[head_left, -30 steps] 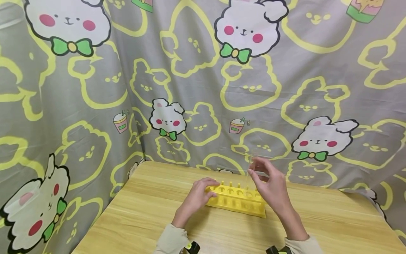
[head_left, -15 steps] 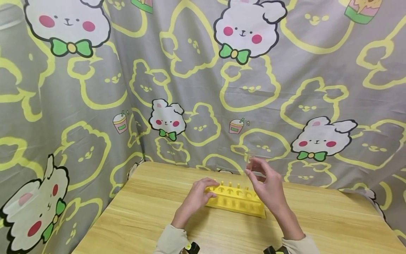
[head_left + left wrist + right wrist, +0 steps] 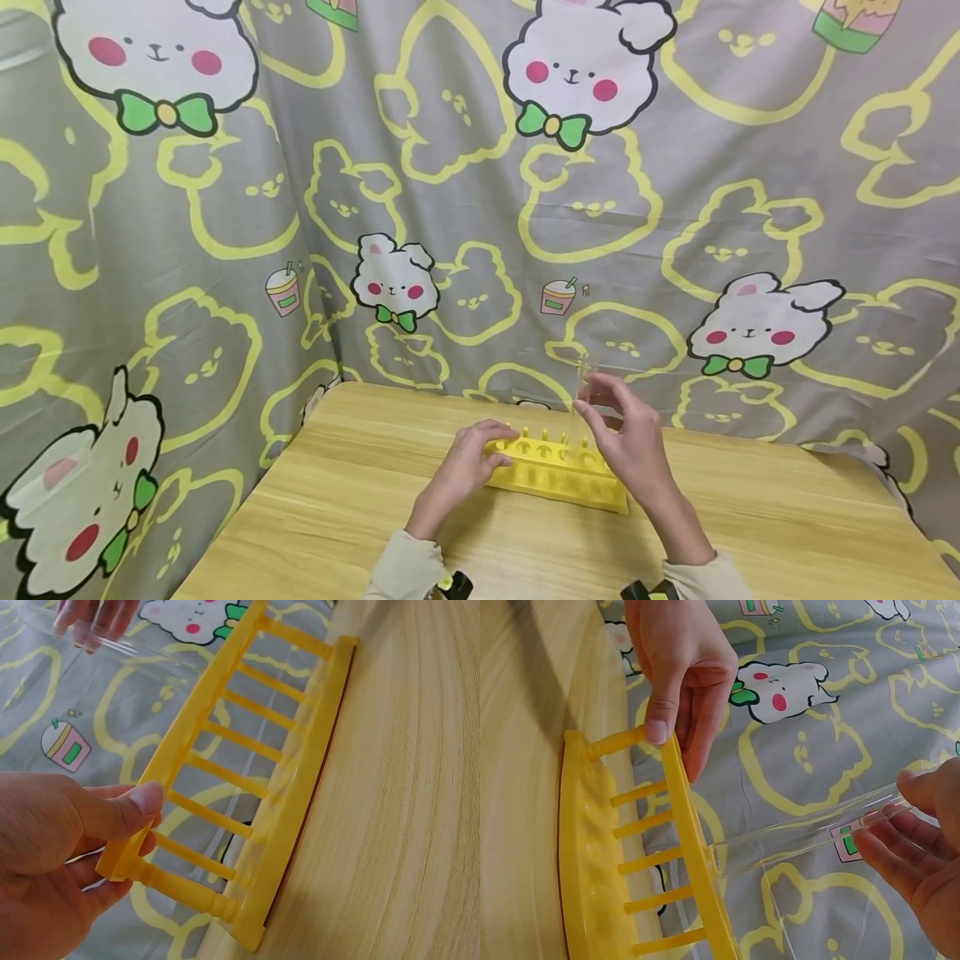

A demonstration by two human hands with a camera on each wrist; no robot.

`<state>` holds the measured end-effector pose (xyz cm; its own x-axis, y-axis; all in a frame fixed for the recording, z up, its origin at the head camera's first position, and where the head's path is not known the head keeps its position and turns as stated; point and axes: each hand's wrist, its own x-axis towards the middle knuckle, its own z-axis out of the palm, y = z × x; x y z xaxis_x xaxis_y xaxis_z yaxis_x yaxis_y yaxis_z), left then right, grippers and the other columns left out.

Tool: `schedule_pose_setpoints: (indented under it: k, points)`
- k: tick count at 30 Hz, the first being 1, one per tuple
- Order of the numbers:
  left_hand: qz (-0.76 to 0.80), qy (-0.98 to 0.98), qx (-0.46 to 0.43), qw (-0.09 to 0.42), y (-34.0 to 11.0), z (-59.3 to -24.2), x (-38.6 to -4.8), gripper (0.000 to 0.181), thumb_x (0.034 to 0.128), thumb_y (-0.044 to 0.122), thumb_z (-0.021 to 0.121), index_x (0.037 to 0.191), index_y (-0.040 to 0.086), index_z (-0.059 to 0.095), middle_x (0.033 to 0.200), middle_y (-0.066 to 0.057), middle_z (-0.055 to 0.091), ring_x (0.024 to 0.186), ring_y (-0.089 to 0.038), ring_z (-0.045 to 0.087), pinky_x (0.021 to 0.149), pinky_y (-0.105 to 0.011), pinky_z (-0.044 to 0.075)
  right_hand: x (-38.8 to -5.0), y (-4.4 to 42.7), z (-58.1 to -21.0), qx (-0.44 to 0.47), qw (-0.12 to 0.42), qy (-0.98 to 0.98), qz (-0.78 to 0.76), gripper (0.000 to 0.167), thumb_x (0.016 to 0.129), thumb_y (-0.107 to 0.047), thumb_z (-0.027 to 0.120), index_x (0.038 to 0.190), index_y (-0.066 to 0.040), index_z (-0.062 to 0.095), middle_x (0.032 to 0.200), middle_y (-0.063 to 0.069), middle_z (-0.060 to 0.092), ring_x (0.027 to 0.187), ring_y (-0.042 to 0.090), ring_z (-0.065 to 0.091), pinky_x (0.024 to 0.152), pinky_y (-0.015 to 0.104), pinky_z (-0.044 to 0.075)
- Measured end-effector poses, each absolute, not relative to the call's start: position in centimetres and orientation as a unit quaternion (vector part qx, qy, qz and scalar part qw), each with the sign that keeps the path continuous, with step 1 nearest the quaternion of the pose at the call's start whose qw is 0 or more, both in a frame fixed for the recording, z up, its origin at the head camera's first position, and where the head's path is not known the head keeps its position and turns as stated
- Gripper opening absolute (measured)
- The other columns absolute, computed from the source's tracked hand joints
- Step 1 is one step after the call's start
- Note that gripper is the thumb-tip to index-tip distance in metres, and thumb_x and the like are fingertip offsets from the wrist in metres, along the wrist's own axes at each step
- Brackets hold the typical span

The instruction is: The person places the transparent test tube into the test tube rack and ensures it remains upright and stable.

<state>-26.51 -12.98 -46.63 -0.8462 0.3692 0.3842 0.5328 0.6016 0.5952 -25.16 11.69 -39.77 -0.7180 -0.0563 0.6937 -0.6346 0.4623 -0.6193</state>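
A yellow test tube rack (image 3: 558, 490) stands on the table, its row of round holes and short pegs on top. At its left end my left hand (image 3: 467, 462) grips the top bar, with the thumb (image 3: 142, 801) lying on the bar in the left wrist view. My right hand (image 3: 633, 429) is above the rack's right part and pinches a clear glass test tube (image 3: 802, 831) between thumb and fingertips. The tube's lower end meets the top bar at a hole; how deep it sits I cannot tell. Part of the rack's right end is behind the right hand.
The wood-grain table (image 3: 315, 508) extends around the rack on all sides. Behind and to the left hangs a grey curtain (image 3: 465, 208) with rabbit and yellow outline prints, close to the table's far edge.
My right hand has shifted slightly left with the test tube, which rose and is now lower, over a hole farther left. The left hand and rack have stayed in place.
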Motion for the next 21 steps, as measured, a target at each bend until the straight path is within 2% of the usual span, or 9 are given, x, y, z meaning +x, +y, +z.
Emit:
schedule_pose_setpoints:
  k: [9, 21]
  points:
    - [-0.367, -0.889, -0.251, 0.111, -12.9, -46.5, -26.5, 0.036, 0.0858, 0.0, 0.08, 0.121, 0.001, 0.073, 0.124, -0.014, 0.069, 0.118, -0.031, 0.065, 0.102, -0.04, 0.055, -25.4, 11.5, -40.1, 0.222, 0.305, -0.794, 0.476, 0.035, 0.09, -0.002, 0.079, 0.122, -0.006, 0.066, 0.097, -0.005, 0.07, 0.093, 0.014, 0.072, 0.07, 0.018, 0.061]
    - [-0.368, -0.887, -0.251, 0.12, -12.8, -46.7, -26.7, 0.037, 0.0839, 0.0, 0.081, 0.12, 0.002, 0.074, 0.123, -0.013, 0.07, 0.117, -0.031, 0.065, 0.103, -0.041, 0.055, -25.5, 11.4, -40.9, 0.214, 0.3, -0.795, 0.482, 0.032, 0.091, -0.007, 0.08, 0.12, -0.007, 0.069, 0.098, -0.006, 0.071, 0.092, 0.015, 0.073, 0.067, 0.026, 0.063]
